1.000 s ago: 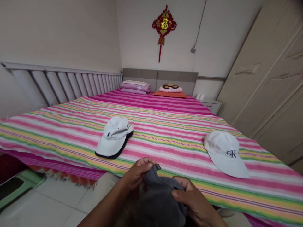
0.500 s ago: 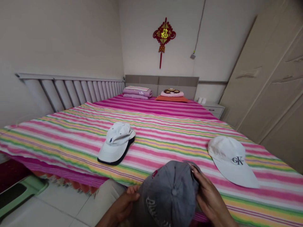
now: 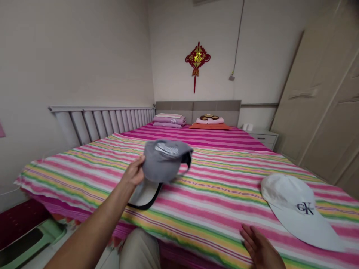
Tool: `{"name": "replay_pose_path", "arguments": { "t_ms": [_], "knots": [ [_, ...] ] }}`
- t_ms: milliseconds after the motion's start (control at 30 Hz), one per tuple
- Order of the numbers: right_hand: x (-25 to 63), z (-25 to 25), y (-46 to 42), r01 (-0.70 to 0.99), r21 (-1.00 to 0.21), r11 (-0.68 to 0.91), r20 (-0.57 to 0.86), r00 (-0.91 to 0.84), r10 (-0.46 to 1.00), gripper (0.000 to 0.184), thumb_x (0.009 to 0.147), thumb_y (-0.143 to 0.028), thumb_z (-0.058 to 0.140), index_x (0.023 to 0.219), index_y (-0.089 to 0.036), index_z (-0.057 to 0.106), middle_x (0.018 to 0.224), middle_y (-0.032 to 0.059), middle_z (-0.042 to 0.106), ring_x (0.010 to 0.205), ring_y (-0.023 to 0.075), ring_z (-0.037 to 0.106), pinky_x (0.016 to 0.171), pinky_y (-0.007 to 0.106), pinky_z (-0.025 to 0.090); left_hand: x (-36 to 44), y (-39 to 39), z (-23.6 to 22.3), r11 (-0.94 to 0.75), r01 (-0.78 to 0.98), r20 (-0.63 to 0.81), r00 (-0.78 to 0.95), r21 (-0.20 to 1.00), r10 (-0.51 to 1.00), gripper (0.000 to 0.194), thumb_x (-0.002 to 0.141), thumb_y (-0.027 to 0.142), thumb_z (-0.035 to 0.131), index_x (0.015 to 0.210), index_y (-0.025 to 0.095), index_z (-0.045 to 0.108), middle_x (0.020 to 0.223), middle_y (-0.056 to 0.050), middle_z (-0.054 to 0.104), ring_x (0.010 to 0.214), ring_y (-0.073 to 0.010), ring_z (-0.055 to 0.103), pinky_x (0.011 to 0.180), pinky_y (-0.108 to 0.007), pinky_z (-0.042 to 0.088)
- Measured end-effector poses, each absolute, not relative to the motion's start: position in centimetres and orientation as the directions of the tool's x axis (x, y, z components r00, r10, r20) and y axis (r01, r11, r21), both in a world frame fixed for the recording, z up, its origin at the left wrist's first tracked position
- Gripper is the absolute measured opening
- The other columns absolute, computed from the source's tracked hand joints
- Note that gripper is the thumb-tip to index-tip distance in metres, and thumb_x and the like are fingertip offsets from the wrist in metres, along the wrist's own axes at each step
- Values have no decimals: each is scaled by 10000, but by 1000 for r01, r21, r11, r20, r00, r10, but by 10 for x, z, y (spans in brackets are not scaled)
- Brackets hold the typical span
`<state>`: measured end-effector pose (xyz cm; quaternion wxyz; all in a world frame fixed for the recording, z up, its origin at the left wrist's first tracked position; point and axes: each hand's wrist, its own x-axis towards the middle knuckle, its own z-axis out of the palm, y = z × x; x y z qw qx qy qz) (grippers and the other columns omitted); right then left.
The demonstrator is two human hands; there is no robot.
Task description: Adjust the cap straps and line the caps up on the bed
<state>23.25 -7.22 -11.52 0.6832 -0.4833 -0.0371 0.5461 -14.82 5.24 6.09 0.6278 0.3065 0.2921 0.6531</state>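
My left hand [image 3: 136,171] pinches one side of a grey baseball cap [image 3: 162,160], which is smeared by motion and held up over the bed. Behind and below it, a white baseball cap with a dark-edged brim [image 3: 144,194] lies on the striped sheet, its crown mostly hidden. My right hand [image 3: 259,244] is low at the front edge of the bed, empty, fingers stretched out. To its right, another white baseball cap with the letters CK [image 3: 291,201] rests on the sheet, brim toward the lower right, apart from the hand.
The bed has a striped sheet [image 3: 207,209]. Folded purple bedding [image 3: 169,120] and a pink and orange pile [image 3: 210,122] lie by the headboard [image 3: 215,108]. A grey rail [image 3: 112,123] runs along the left. A green stool [image 3: 36,239] stands lower left, a nightstand [image 3: 263,138] far right.
The grey cap has moved from my lap, where both hands held it, up and left over the white cap. My right hand has let go and opened. The view has tilted up slightly.
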Motion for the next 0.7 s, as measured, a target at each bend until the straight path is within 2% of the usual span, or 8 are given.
{"name": "replay_pose_path", "arguments": {
  "t_ms": [67,133,233,333,433,567,700],
  "knots": [
    [234,-120,-73,-705,-707,-57,-451,388,804,417,465,-332,760,823,-197,593,829,-2,667,737,168,639,596,235,496,-173,65,73,-90,-636,14,-122,766,992,152,754,54,480,769,147,600,602,14,657,554,-92,604,578,-170,494],
    [233,-121,-74,-707,-704,-60,-448,377,810,515,385,-349,799,833,-190,600,816,-3,675,735,169,639,583,222,497,-195,68,67,-74,-605,-42,-174,793,984,195,751,24,447,790,139,599,550,23,636,479,-88,579,512,-165,484],
    [232,-117,-74,-712,-699,-57,-457,385,801,590,310,-358,824,828,-177,607,788,-1,684,705,165,643,546,205,498,-217,58,35,69,-514,-181,-170,855,969,200,706,-4,467,815,79,612,497,-8,609,372,-129,530,386,-219,446],
    [230,-113,-74,-707,-706,-49,-457,401,794,618,283,-360,831,826,-170,606,765,-2,690,680,159,644,512,195,495,-226,45,-2,160,-425,-259,-186,891,948,207,692,-20,458,794,60,620,483,-19,603,397,-161,551,393,-245,446],
    [229,-112,-75,-703,-710,-44,-454,408,792,624,269,-352,835,818,-166,604,751,-4,692,668,156,644,491,187,489,-229,40,-23,159,-354,-242,-204,922,949,204,708,0,450,778,86,622,502,-7,610,477,-166,584,474,-249,469],
    [229,-113,-77,-700,-713,-47,-451,407,794,608,280,-351,833,811,-164,602,749,-1,694,665,160,644,485,194,491,-231,46,-31,130,-228,-186,-246,965,951,144,659,76,525,762,112,619,571,-8,637,588,-192,611,564,-279,485],
    [232,-117,-76,-694,-719,-34,-426,401,811,571,324,-321,827,822,-166,595,755,3,699,671,167,647,500,210,500,-234,52,-32,120,-6,-113,-395,993,912,134,588,194,567,682,106,601,601,-71,646,677,-258,624,626,-346,493]
  ]
}}
